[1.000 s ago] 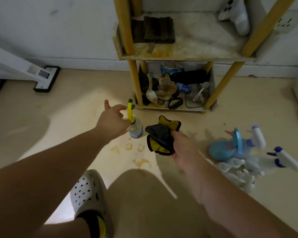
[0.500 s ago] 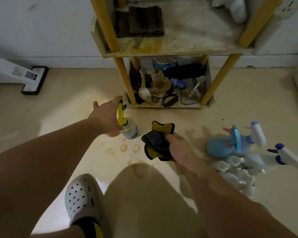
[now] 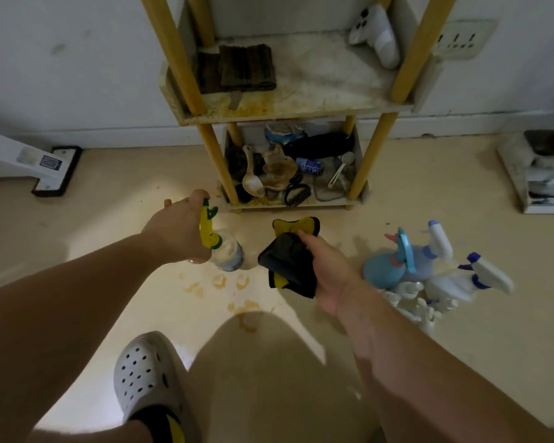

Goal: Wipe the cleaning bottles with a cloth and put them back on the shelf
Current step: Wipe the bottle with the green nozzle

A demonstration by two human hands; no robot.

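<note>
My left hand (image 3: 173, 233) grips the yellow-and-green spray head of a small clear bottle (image 3: 227, 252), held just above the floor in front of the shelf. My right hand (image 3: 328, 270) holds a crumpled black-and-yellow cloth (image 3: 290, 257) close to the bottle's right side, not touching it. A cluster of other spray bottles (image 3: 435, 273), blue and white, lies on the floor to the right. The yellow-posted shelf (image 3: 301, 108) stands ahead, its stained middle tier mostly bare.
The shelf's bottom tier (image 3: 288, 204) is crowded with a scoop, brush and oddments. A dark folded cloth (image 3: 240, 70) and a white spray bottle (image 3: 378, 35) sit on the middle tier. Yellowish stains (image 3: 218, 282) mark the floor. My white clog (image 3: 144, 375) is below. A white appliance base (image 3: 55, 171) is left.
My view shifted slightly; both hands keep their holds on bottle and cloth, staying about the same distance apart in front of the shelf.
</note>
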